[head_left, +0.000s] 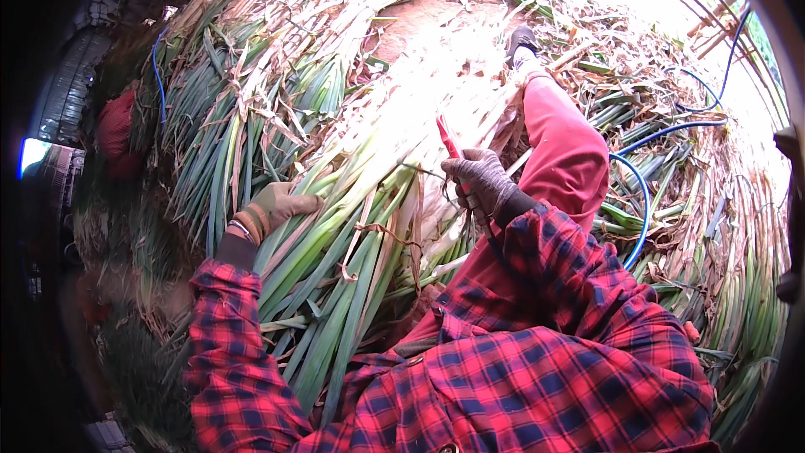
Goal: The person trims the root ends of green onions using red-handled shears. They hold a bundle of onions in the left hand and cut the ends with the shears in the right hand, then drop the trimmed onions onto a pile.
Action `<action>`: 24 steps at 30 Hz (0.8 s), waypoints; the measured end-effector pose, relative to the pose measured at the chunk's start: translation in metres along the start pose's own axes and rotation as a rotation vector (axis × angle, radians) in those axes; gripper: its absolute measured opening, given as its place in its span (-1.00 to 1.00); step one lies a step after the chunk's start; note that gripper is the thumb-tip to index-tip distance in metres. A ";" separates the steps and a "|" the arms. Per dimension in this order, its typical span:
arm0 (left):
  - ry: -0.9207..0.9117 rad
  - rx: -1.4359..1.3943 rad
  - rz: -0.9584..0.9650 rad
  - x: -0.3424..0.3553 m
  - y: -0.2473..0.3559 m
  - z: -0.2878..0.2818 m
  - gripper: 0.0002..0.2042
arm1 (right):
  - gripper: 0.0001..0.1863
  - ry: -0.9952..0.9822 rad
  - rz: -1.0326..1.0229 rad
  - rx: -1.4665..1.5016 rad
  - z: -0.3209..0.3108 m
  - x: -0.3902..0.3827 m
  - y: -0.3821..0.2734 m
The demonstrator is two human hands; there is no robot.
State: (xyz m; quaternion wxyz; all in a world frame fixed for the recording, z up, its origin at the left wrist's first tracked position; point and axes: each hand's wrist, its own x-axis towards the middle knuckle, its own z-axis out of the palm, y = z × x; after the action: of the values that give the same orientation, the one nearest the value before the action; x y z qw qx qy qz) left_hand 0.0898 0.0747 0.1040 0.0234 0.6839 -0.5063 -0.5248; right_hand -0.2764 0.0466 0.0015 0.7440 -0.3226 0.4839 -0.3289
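Observation:
Long green-onion-like stalks [335,239] lie in a thick bundle across my lap, their green leaves toward me and pale ends away. My left hand [277,208], in a worn glove, rests on the bundle's left side with its fingers stretched over the leaves. Over the right side of the bundle, my gloved right hand [486,180] is closed around a slim red tool [449,136] that points up and away; its exact kind is not clear. A thin dark strand hangs by that hand. Bright glare washes out the pale stalk ends.
More stalks are heaped at the left [226,126] and right [738,243], mixed with dry brown leaves. A blue hose [644,201] curves along my right side. My bent leg [566,147] in red trousers extends forward. A red mesh sack [117,130] stands far left.

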 end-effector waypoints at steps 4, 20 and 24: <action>0.021 -0.044 0.015 0.002 -0.003 -0.001 -0.58 | -0.64 -0.148 0.074 -0.116 0.013 -0.032 0.017; 0.159 0.035 -0.015 0.005 -0.006 -0.015 -0.48 | -0.69 -0.515 0.095 -0.343 0.042 -0.082 0.024; 0.178 0.044 -0.028 -0.004 0.006 -0.015 -0.46 | -0.77 -0.203 0.179 -0.226 0.020 -0.054 -0.004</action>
State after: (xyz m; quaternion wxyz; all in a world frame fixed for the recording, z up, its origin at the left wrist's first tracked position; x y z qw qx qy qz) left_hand 0.0972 0.0671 0.1170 0.0460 0.7351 -0.5040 -0.4510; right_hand -0.2751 0.0910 0.0384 0.7742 -0.3916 0.4670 -0.1707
